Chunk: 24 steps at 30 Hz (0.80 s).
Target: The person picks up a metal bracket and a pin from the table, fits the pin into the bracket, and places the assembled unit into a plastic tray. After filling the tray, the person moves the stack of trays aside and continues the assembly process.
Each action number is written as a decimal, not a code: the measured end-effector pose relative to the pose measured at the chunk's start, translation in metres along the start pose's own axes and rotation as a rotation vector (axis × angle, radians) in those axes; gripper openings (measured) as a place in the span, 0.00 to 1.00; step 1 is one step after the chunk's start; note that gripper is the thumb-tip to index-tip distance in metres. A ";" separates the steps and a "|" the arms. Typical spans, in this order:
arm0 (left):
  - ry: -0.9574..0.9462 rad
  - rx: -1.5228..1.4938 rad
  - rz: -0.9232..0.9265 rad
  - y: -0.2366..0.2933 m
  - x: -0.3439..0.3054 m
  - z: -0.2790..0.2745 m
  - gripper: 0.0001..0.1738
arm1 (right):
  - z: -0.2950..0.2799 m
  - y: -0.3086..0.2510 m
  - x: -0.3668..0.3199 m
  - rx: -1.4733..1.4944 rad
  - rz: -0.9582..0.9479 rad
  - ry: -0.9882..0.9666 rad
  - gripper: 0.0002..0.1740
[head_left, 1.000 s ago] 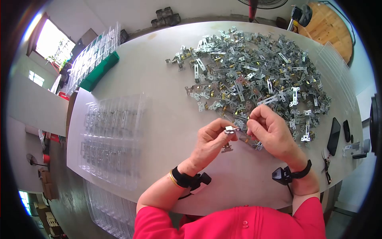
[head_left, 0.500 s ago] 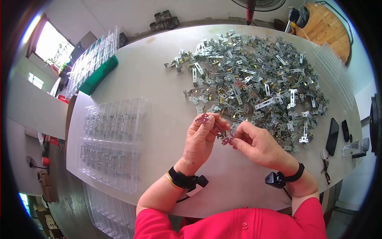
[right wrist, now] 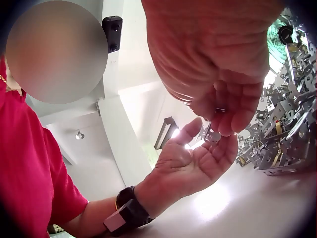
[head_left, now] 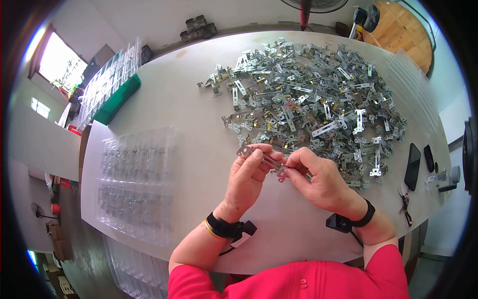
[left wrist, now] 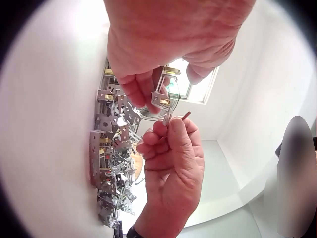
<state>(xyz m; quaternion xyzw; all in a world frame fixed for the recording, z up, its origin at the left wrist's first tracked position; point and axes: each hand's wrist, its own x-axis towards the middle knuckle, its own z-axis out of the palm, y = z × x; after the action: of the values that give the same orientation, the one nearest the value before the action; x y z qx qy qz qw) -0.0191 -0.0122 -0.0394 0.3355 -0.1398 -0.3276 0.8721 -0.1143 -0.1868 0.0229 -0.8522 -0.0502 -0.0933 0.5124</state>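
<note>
In the head view a metal bracket (head_left: 270, 161) with holed plates at both ends lies slantwise between the two hands. The left hand (head_left: 245, 177) grips its upper part between thumb and fingers. At its lower end the right hand (head_left: 321, 180) pinches with thumb and forefinger. The left wrist view shows brass-coloured bits on the bracket (left wrist: 161, 99) and a short thin piece (left wrist: 186, 115) jutting past the right thumb; what it belongs to, I cannot tell. A large pile of similar metal brackets (head_left: 308, 94) lies just beyond the hands.
Clear trays (head_left: 137, 154) holding metal parts lie on the table at the left, with a green bin (head_left: 118, 99) behind them. On the right are a phone (head_left: 412, 167), pliers (head_left: 406, 205) and a clear sheet (head_left: 413, 84). A fan (head_left: 316, 5) stands beyond the table.
The bracket has turned from nearly end-on to lengthwise between the hands. Both hands have shifted slightly left and now hold it closer together, while the whole head view has drifted a little.
</note>
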 end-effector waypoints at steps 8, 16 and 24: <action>-0.014 -0.014 -0.036 0.005 0.001 0.004 0.30 | -0.014 0.002 0.005 -0.023 -0.150 0.014 0.10; -0.107 0.031 -0.167 0.007 0.004 -0.007 0.25 | -0.035 -0.005 0.008 -0.170 -0.280 -0.016 0.13; -0.161 0.295 -0.353 0.017 0.001 0.002 0.19 | -0.036 -0.007 0.006 -0.118 -0.235 -0.086 0.11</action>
<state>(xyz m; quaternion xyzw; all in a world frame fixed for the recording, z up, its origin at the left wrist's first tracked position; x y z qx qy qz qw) -0.0109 -0.0046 -0.0266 0.4512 -0.1942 -0.4767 0.7290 -0.1135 -0.2151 0.0467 -0.8722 -0.1661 -0.1191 0.4444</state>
